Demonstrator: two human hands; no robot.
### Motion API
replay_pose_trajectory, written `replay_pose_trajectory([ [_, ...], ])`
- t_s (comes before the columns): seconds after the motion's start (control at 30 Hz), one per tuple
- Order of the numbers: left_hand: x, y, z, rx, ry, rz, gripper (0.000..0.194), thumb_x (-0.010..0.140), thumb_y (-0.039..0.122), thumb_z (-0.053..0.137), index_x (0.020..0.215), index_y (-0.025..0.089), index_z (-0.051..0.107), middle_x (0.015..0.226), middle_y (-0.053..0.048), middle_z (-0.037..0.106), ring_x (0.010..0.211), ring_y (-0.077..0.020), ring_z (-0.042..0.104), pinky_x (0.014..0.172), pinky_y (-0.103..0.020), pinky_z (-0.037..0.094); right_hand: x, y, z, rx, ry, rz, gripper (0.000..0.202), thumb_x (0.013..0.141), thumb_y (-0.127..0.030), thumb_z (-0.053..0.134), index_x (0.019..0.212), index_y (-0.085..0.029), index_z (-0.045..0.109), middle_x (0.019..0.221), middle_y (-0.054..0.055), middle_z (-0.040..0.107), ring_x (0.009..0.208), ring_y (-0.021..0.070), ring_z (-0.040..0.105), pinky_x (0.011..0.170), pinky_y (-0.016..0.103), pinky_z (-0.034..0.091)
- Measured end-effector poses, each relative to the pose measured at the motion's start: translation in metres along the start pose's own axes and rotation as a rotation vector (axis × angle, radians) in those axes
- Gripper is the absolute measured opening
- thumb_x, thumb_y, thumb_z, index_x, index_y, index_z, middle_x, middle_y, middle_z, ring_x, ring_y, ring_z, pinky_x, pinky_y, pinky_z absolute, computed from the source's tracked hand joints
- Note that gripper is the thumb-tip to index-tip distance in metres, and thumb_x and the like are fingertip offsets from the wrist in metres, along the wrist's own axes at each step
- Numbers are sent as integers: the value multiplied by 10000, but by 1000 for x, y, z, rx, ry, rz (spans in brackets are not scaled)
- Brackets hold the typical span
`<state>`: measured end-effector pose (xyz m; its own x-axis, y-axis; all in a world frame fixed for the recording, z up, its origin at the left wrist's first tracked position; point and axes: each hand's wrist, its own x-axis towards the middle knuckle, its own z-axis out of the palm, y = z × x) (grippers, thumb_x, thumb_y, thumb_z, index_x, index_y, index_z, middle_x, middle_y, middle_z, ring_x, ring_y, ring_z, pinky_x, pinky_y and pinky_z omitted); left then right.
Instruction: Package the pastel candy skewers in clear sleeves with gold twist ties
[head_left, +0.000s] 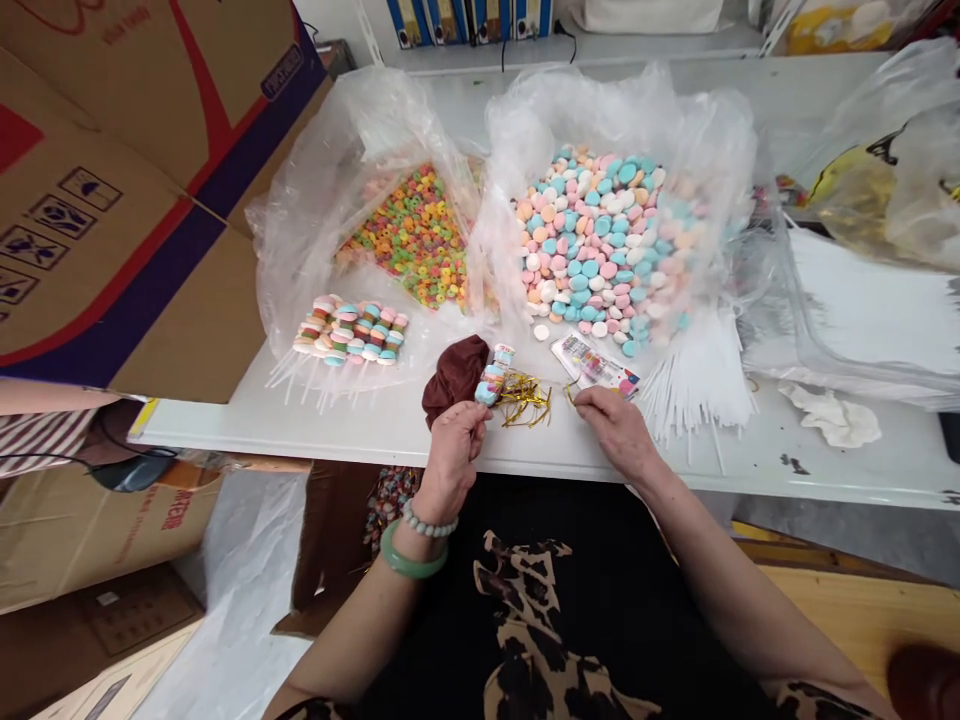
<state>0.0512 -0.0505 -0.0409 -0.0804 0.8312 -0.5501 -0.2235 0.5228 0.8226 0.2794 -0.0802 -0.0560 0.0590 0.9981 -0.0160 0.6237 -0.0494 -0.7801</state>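
Note:
My left hand point(455, 445) is closed, pinching the lower end of a candy lollipop point(491, 384) in a printed wrapper. The stick is mostly hidden by my fingers. My right hand point(615, 425) is closed in a pinch on a thin gold twist tie point(570, 393), apart from the lollipop. Between the hands lies a small heap of gold twist ties point(525, 400). A dark brown cloth point(456, 375) is bunched just beyond my left hand. Printed wrappers point(592, 362) lie beyond my right hand.
Rows of candy skewers point(351, 332) rest at left. Behind stand open plastic bags of ring candies point(420, 235) and pastel button candies point(592, 240). White sticks point(701, 380) are fanned out at right, near a crumpled tissue point(832, 415). A large cardboard box point(135, 200) flanks the table's left side.

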Motion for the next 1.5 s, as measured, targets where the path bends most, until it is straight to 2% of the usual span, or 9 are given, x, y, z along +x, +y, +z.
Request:
replay_pose_trajectory([
  [0.3, -4, -2, 12, 57, -43, 14, 341, 571, 418, 776, 682, 137, 617, 467, 64, 471, 348, -21, 280, 361, -191, 106, 18, -35, -2, 832, -80, 266, 170, 629, -314, 711, 746, -194, 689, 629, -27, 607, 628, 137, 531, 675, 297, 441],
  [0.53, -13, -7, 23, -41, -148, 19, 320, 622, 330, 730, 562, 162, 464, 460, 89, 361, 381, -8, 220, 388, -179, 106, 11, -67, 51, 475, -6, -135, 142, 788, -236, 572, 753, -242, 709, 805, 14, 695, 858, 189, 617, 908, 353, 443],
  [0.73, -11, -15, 18, -65, -250, -23, 359, 642, 420, 773, 696, 149, 544, 512, 83, 403, 384, -13, 251, 398, -183, 120, 16, -51, 57, 362, -12, -72, 171, 780, -198, 535, 769, -251, 697, 844, 6, 710, 936, 206, 642, 887, 347, 458],
  [0.9, -11, -18, 21, -89, -202, 50, 402, 661, 442, 770, 632, 154, 490, 513, 83, 379, 421, -14, 239, 408, -175, 132, 8, -58, 65, 304, 32, 79, 66, 741, -208, 558, 685, -229, 586, 675, -30, 607, 688, 160, 558, 719, 305, 442],
  [0.97, -12, -16, 21, -106, -174, 94, 410, 667, 434, 767, 614, 156, 471, 516, 80, 378, 435, -16, 244, 413, -170, 138, 7, -61, 66, 429, 83, 184, 81, 712, -253, 626, 725, -224, 551, 625, -52, 546, 614, 138, 504, 651, 282, 430],
  [1.07, -13, -10, 14, -100, -258, 64, 402, 676, 435, 763, 605, 155, 483, 476, 85, 355, 415, -17, 221, 406, -176, 115, 8, -62, 57, 778, -91, 258, 327, 653, -307, 720, 934, -216, 581, 663, -62, 571, 586, 121, 509, 587, 257, 434],
  [1.23, -3, -6, -22, 113, -801, -247, 394, 582, 439, 817, 581, 119, 587, 451, 19, 486, 341, -14, 238, 368, -207, 69, -7, -66, 35, 755, -527, -183, 290, 777, -359, 696, 1010, -188, 673, 891, 24, 700, 804, 156, 636, 756, 283, 505],
  [1.4, 2, 32, -45, 377, -1046, -307, 419, 573, 488, 785, 482, 144, 564, 363, 43, 368, 327, -44, 223, 366, -229, 85, -36, -84, 40, 55, -109, -771, 200, 922, -252, 506, 817, -147, 640, 686, 48, 641, 634, 155, 550, 619, 307, 427],
  [1.5, -12, 74, -41, 820, -1040, -102, 312, 644, 379, 755, 494, 161, 588, 429, 32, 406, 416, -76, 317, 429, -229, 183, -30, -99, 36, -308, -92, -1083, 256, 923, -112, 430, 740, -156, 603, 632, 45, 591, 586, 155, 482, 573, 319, 363],
])
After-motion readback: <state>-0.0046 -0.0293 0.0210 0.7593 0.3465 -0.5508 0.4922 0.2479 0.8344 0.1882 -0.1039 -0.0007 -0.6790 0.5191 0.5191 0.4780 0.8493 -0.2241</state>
